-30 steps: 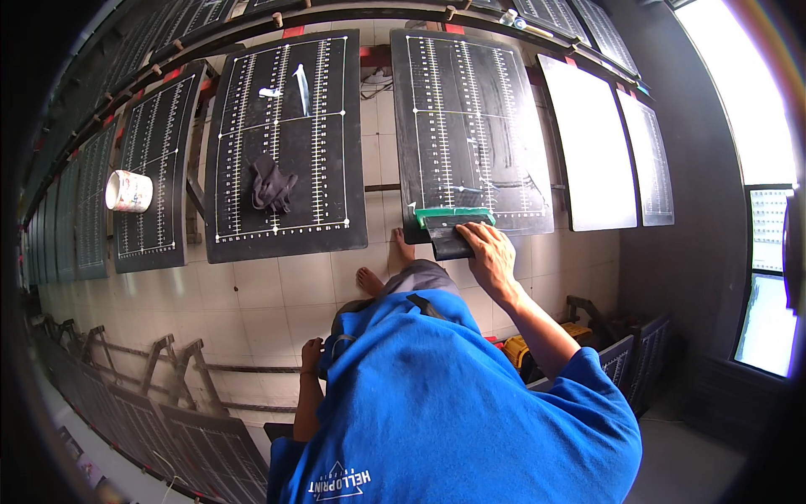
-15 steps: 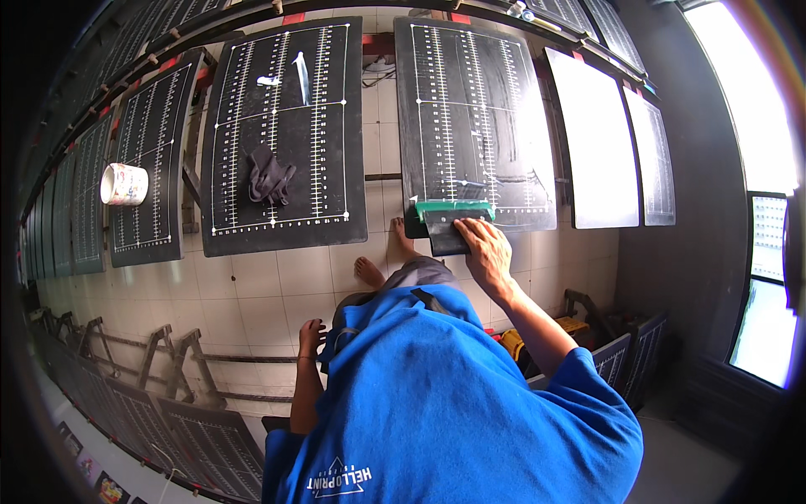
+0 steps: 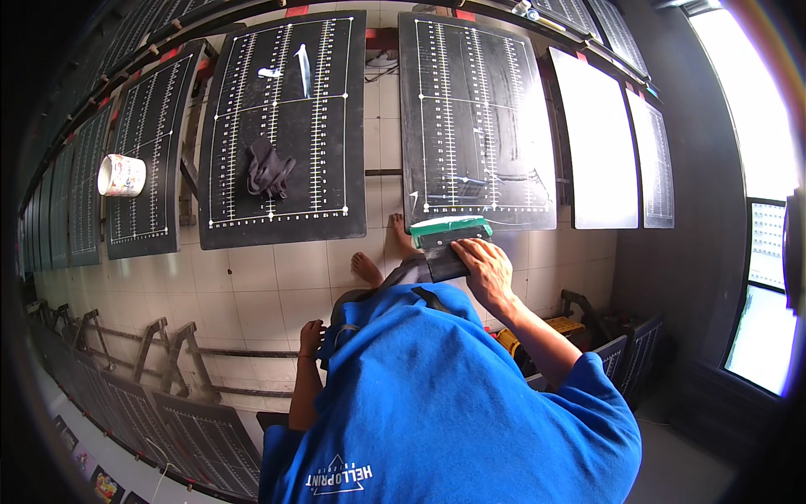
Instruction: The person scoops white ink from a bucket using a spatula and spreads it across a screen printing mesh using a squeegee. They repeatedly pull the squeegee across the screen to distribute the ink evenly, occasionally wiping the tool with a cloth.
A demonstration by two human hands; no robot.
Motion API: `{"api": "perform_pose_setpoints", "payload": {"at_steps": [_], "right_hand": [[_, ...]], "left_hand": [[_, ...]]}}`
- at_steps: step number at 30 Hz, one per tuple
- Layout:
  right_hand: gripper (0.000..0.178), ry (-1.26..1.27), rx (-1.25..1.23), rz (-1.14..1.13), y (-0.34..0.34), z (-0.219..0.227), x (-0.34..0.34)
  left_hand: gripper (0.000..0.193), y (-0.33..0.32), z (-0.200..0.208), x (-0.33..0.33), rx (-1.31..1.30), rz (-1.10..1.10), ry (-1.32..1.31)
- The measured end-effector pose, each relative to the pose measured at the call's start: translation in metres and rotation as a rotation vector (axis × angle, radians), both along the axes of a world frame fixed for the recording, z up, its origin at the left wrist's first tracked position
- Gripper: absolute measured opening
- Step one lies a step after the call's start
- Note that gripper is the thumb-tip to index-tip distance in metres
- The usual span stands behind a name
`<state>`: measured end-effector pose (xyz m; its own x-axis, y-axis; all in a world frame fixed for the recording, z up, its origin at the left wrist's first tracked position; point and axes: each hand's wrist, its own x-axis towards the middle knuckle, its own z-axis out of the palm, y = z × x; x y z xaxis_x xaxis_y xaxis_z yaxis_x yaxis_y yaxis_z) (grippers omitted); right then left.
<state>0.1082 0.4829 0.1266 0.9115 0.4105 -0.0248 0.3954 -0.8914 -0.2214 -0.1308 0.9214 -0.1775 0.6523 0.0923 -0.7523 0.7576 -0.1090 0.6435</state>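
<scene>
My right hand (image 3: 485, 270) is closed on the black handle of a wide squeegee (image 3: 451, 228) with a green blade. The blade is at the near edge of a black board (image 3: 457, 76) marked with white scales. Whether it touches the board, I cannot tell. Wet-looking streaks and glare cover the right part of that board. Low at my left side hangs my left hand (image 3: 311, 338), loosely curled with fingers partly apart and nothing visible in it.
A second marked black board (image 3: 239, 168) to the left carries a crumpled dark cloth (image 3: 269, 170) and a pale strip (image 3: 303, 71). Farther left, a white tub (image 3: 122, 175) stands on another board. A bright white board (image 3: 594, 143) is to the right. Metal frames (image 3: 180, 361) stand behind me at left.
My right hand has drawn the squeegee toward me, from on the board's near end to its edge. The left hand has hardly moved.
</scene>
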Motion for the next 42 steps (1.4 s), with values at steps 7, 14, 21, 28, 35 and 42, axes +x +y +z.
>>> {"api": "perform_pose_setpoints", "payload": {"at_steps": [7, 14, 21, 28, 35, 42], "right_hand": [[0.051, -0.09, 0.06, -0.056, 0.015, -0.016, 0.036], [0.05, -0.251, 0.131, -0.113, 0.012, -0.016, 0.154], [0.041, -0.127, 0.068, -0.06, 0.009, 0.001, 0.087], [0.054, -0.116, 0.089, -0.075, 0.023, -0.022, 0.096], [0.045, -0.318, 0.197, -0.091, 0.03, -0.037, 0.254], [0.027, -0.438, 0.08, -0.205, 0.004, -0.045, 0.412]], "left_hand": [[0.034, -0.01, 0.037, 0.025, -0.059, 0.199, 0.285], [0.037, -0.009, 0.042, 0.04, -0.076, 0.213, 0.257], [0.035, -0.021, 0.045, 0.043, -0.08, 0.33, 0.252], [0.032, -0.039, 0.038, 0.022, -0.077, 0.242, 0.269], [0.033, -0.06, 0.064, 0.033, -0.072, 0.391, 0.312], [0.036, -0.078, 0.096, 0.045, -0.081, 0.463, 0.28]]}}
